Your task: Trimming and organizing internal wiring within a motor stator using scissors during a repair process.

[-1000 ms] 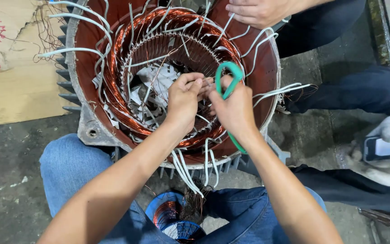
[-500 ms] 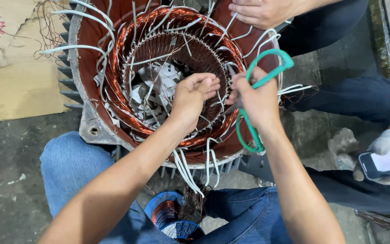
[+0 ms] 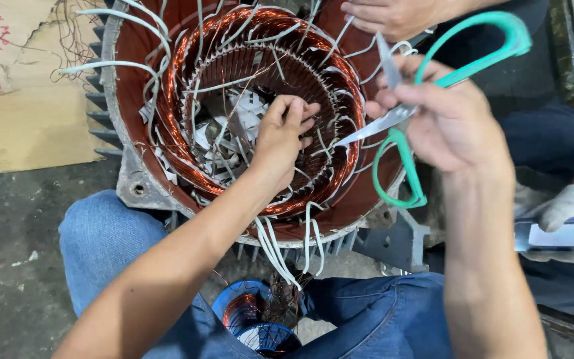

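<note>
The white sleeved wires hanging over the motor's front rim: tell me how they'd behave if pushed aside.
The white sleeved wires droop in curves over the motor housing rim, so they're probably floppy and light. They'd likely bend aside and partly spring back, since their upper ends disappear into the copper winding.

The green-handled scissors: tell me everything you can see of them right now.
The scissors have teal-green plastic loop handles and bright steel blades. The blades stand open, one pointing up, the other slanting down-left over the copper windings of the motor stator. The right hand grips them near the pivot, fingers outside the loops; one loop rises upper right, the other hangs below the hand. The left hand is apart from them.
</note>
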